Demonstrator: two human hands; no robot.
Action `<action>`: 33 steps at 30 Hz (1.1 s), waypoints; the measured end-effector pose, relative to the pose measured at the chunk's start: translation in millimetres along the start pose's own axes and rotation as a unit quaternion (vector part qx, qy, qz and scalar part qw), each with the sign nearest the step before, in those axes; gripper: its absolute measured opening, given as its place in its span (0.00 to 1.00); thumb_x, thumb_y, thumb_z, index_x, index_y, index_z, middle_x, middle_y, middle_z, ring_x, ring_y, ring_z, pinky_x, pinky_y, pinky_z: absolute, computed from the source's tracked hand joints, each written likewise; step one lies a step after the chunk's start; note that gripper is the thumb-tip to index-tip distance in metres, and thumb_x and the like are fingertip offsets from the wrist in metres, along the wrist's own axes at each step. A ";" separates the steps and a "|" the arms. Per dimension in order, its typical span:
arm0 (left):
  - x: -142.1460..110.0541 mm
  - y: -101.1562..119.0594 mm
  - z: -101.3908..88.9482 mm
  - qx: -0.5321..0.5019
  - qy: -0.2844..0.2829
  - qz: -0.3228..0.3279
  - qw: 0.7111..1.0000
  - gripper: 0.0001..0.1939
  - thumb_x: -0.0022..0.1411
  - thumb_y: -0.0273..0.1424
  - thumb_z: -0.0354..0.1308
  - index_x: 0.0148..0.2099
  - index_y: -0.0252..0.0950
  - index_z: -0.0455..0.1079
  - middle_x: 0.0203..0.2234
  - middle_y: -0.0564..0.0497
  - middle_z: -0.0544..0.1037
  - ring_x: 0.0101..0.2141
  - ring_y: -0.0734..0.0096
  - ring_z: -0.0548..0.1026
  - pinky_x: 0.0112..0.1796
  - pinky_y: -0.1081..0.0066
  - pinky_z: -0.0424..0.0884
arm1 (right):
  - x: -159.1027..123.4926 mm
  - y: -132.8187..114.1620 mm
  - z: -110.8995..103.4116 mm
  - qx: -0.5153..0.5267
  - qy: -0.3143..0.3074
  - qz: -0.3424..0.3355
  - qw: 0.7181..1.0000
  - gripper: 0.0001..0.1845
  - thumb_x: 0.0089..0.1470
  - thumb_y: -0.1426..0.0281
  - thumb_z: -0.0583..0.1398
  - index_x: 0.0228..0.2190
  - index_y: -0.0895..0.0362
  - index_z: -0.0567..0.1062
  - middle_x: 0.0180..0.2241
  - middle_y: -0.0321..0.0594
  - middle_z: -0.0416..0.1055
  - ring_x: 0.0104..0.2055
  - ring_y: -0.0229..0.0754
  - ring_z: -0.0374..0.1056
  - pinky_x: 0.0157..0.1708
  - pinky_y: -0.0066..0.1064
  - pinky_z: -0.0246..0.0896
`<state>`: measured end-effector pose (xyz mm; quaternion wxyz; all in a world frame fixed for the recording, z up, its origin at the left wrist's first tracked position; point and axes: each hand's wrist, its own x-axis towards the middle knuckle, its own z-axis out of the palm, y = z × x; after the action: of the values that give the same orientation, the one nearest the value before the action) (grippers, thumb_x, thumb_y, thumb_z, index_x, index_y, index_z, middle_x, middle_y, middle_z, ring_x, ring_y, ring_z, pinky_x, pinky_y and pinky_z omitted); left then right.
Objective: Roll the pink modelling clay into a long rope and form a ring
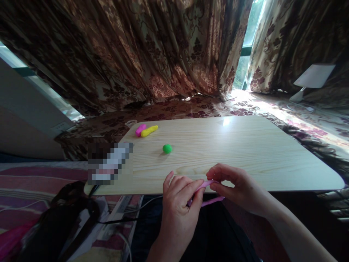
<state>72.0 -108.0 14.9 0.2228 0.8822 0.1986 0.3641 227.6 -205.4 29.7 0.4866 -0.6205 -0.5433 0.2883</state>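
A light pink strip of modelling clay (206, 184) is stretched between my two hands at the table's front edge. My left hand (180, 196) pinches one part of it between thumb and fingers, its little finger raised. On the other side, the thumb and fingertips of my right hand (237, 185) are closed on the strip. Another length of the pink clay hangs in a loop below the fingers, partly hidden by them. Beyond my left hand a green clay ball (167, 149) rests on the table.
On the pale wood-grain table (231, 145), a yellow clay roll (149, 131) touches a bright pink clay lump (140, 130) at the far left. A blurred-out flat object (111, 163) lies at the left edge. Cables (120, 221) run below it. A white lamp (313, 76) stands at right.
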 end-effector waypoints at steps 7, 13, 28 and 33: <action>2.1 1.2 -2.3 -0.006 -0.017 -0.007 1.000 0.08 0.58 0.26 0.56 0.39 0.43 0.73 0.29 0.55 0.76 0.33 0.70 0.72 0.55 0.55 0.53 | 0.2 -2.4 -1.7 0.000 -0.016 -0.030 0.999 0.10 0.55 0.75 0.58 0.40 0.54 0.72 0.37 0.36 0.70 0.39 0.38 0.67 0.39 0.28 0.62; 3.3 0.6 -2.7 -0.028 -0.009 -0.025 0.999 0.07 0.57 0.27 0.58 0.39 0.42 0.73 0.30 0.54 0.77 0.34 0.69 0.73 0.55 0.56 0.54 | -1.3 0.6 -2.5 -0.026 -0.041 -0.011 0.999 0.06 0.57 0.72 0.57 0.35 0.55 0.75 0.32 0.35 0.72 0.35 0.37 0.67 0.36 0.27 0.62; 2.9 0.4 -5.4 0.000 0.004 0.004 1.000 0.09 0.59 0.25 0.55 0.39 0.42 0.73 0.30 0.55 0.77 0.34 0.71 0.72 0.56 0.55 0.51 | -1.3 -2.2 -1.7 -0.027 -0.019 0.004 0.999 0.11 0.54 0.71 0.60 0.41 0.55 0.71 0.34 0.36 0.71 0.37 0.39 0.66 0.35 0.28 0.62; 1.9 -2.0 -3.8 0.004 -0.011 -0.012 1.000 0.11 0.59 0.26 0.57 0.44 0.42 0.72 0.32 0.54 0.76 0.36 0.69 0.72 0.55 0.55 0.52 | -1.0 -0.2 -1.0 -0.037 -0.021 0.001 0.999 0.05 0.57 0.73 0.56 0.35 0.56 0.73 0.32 0.35 0.71 0.34 0.37 0.66 0.34 0.28 0.62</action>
<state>70.1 -104.4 17.3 0.2262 0.8846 0.2081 0.3507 228.2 -206.6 30.0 0.4511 -0.6323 -0.5635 0.2814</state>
